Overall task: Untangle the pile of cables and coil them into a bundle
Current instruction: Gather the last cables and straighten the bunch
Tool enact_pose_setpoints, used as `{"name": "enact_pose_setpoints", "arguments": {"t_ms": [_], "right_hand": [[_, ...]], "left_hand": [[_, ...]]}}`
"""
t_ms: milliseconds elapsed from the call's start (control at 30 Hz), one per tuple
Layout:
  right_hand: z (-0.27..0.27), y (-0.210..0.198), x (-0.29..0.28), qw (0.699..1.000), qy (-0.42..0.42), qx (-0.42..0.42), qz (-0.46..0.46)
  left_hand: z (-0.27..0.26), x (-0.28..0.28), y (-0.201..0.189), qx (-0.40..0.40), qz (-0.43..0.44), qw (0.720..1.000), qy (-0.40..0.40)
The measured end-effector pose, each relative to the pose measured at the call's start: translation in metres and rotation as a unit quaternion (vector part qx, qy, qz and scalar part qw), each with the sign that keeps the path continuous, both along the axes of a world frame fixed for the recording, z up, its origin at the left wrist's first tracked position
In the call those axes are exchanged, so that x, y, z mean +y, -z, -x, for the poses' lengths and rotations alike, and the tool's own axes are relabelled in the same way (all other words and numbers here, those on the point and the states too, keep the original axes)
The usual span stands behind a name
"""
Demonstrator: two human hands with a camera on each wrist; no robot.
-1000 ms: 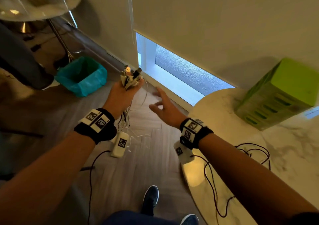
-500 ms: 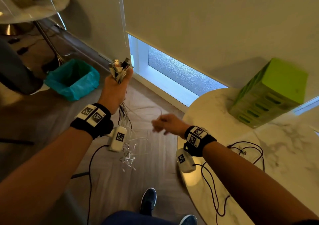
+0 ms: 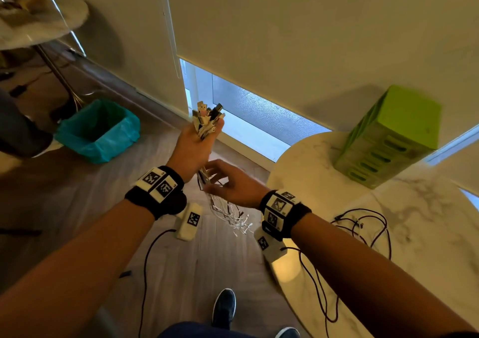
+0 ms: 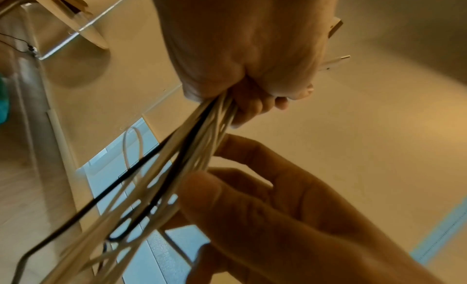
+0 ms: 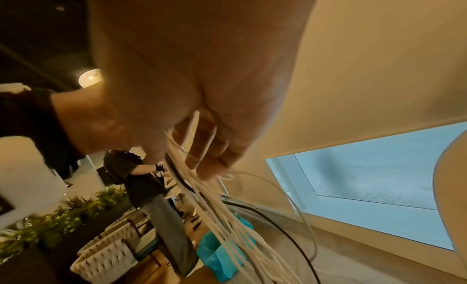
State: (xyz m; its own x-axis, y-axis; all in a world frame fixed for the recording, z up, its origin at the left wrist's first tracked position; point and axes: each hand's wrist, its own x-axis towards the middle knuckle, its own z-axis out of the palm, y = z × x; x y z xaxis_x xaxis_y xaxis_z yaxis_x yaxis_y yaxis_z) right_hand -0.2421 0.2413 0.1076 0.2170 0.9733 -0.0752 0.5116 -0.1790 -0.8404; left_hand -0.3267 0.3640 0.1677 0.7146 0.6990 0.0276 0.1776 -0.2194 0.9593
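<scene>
Right hand now at cables.

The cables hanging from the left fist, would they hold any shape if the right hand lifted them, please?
Probably not: the cables droop limp below the left hand. Thin strands splay apart, so they likely snag and slip through the right hand.

head view downward, wrist views close, upward

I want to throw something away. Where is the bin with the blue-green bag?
In the head view, the bin stands on the floor at the left, beside the wall, below the round table and left of the left hand.
</scene>
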Motion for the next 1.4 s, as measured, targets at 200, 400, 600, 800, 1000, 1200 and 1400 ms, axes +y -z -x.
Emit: {"name": "enact_pose_setpoints", "arguments": {"t_ms": [200,400,600,800,1000,1200,1400], "right_hand": [[-0.023,0.012,-0.009,0.99,0.023,-0.138,-0.035],[-0.052,0.027,-0.038,0.941,-0.038,-0.204,0.268],[-0.043,0.069,-0.057,0.901,-0.052,-0.141,0.406],[-0.038,0.044,-0.029,0.949,0.002,-0.139,0.283],[-0.003,-0.01,0.017,0.988,-0.037,0.118,0.097],[-0.016,0.015,0.005,0.977,-0.024,0.141,0.156],[-0.067,0.052,-0.053,0.892,0.45,-0.037,0.021]], "left_hand": [[-0.001,0.006,-0.006,0.014,-0.013,1.0,0.004],[0.002,0.023,-0.025,-0.013,-0.012,1.0,-0.023],[-0.004,0.037,-0.037,0.0,0.001,0.999,-0.041],[0.0,0.016,-0.024,-0.029,0.01,0.999,0.008],[-0.008,-0.016,-0.03,-0.061,0.121,0.984,0.115],[-0.012,-0.028,-0.05,-0.052,0.18,0.969,0.16],[-0.031,-0.056,-0.064,-0.068,0.179,0.96,0.204]]}}
